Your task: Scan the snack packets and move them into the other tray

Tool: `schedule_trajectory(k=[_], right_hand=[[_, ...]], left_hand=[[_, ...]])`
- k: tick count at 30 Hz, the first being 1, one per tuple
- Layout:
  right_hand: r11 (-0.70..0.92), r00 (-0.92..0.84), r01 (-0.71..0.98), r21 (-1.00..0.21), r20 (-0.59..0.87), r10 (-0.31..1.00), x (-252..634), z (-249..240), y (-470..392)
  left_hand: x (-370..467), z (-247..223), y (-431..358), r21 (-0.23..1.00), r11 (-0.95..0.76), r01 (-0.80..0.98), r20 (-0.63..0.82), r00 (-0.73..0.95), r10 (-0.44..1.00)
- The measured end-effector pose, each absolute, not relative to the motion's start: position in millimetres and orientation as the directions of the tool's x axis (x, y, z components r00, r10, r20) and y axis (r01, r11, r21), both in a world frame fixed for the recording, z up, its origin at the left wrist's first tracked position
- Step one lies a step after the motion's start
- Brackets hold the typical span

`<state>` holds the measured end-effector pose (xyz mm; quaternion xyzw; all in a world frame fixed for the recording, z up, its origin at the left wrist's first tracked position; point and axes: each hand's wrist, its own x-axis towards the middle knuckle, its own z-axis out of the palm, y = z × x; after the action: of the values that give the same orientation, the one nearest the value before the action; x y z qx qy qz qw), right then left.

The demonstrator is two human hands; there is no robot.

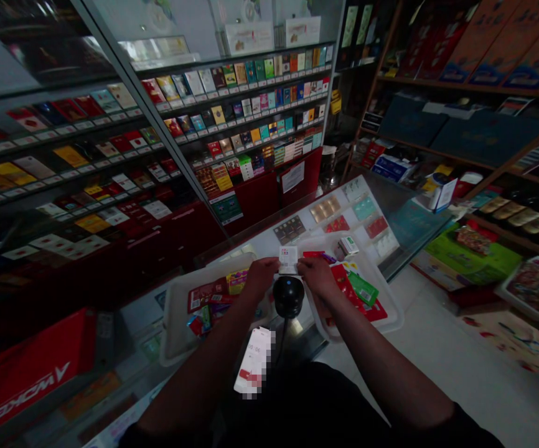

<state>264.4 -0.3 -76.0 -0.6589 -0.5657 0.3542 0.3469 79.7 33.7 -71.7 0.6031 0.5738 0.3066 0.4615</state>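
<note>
Between my left hand (264, 274) and my right hand (316, 275) is a small white packet (289, 260) with coloured printing. The fingers of both hands pinch its side edges. Just below the packet stands a black barcode scanner (288, 297) with a blue light on top and a cable running toward me. Left of it, a white tray (172, 330) holds snack packets, among them a yellow packet (236, 282). The right white tray (393, 320) contains red packets, a green packet (363, 288) and a small white and green box (348, 246).
A phone (254, 361) lies near my body. The glass counter (255, 239) runs under the trays. At the far left is a red box (36, 373). Shelves of cigarette packs (246, 71) rise in front, and cartons (484, 124) fill the shelving at right.
</note>
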Motion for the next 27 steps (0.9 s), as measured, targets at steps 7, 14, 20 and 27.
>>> schedule_trajectory(k=[7, 14, 20, 27], right_hand=[[-0.137, 0.101, 0.545, -0.827, -0.098, 0.99, 261.6, -79.1, -2.7], [-0.142, 0.114, 0.574, -0.807, -0.093, 0.989, 262.4, -84.4, -0.3], [-0.178, 0.158, 0.537, -0.824, -0.109, 0.981, 261.3, -91.4, 2.4], [-0.188, 0.296, 0.355, -0.916, -0.08, 0.952, 269.2, -77.6, -2.9]], left_hand=[[80.0, -75.8, 35.2, 0.863, 0.031, 0.505, -0.158, 0.211, 0.964], [81.9, -72.7, 34.7, 0.867, -0.01, 0.498, -0.132, 0.248, 0.96], [84.4, -79.1, 34.4, 0.901, 0.059, 0.429, -0.165, 0.212, 0.963], [95.6, -59.2, 29.3, 0.874, -0.082, 0.48, -0.056, 0.266, 0.962]])
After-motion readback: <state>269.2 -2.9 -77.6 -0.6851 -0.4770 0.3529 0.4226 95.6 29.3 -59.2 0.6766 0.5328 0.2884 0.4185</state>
